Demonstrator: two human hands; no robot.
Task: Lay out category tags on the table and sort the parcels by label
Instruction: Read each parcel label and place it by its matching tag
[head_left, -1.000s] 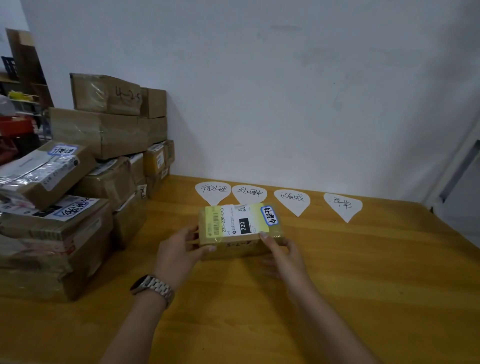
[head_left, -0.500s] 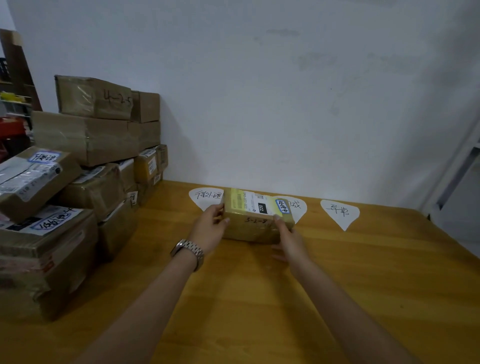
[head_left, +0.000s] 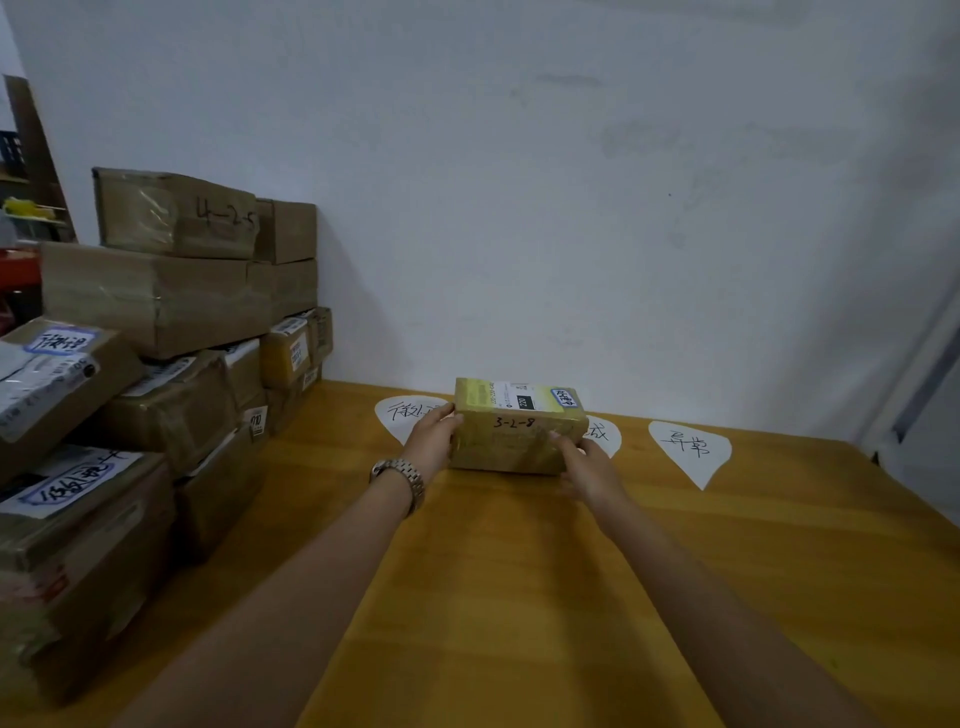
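Left hand (head_left: 431, 439) and right hand (head_left: 584, 465) grip the parcel (head_left: 519, 434) on the far tags (head_left: 691, 452) — sorting step, I think; next, let go.

parcel (head_left: 519, 431) between tags (head_left: 688, 449), stack (head_left: 171, 332) left

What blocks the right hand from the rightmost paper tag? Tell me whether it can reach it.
Probably yes. The right hand holds the right end of the parcel; the rightmost tag lies on the table just to its right, nothing between. It must release the parcel first.
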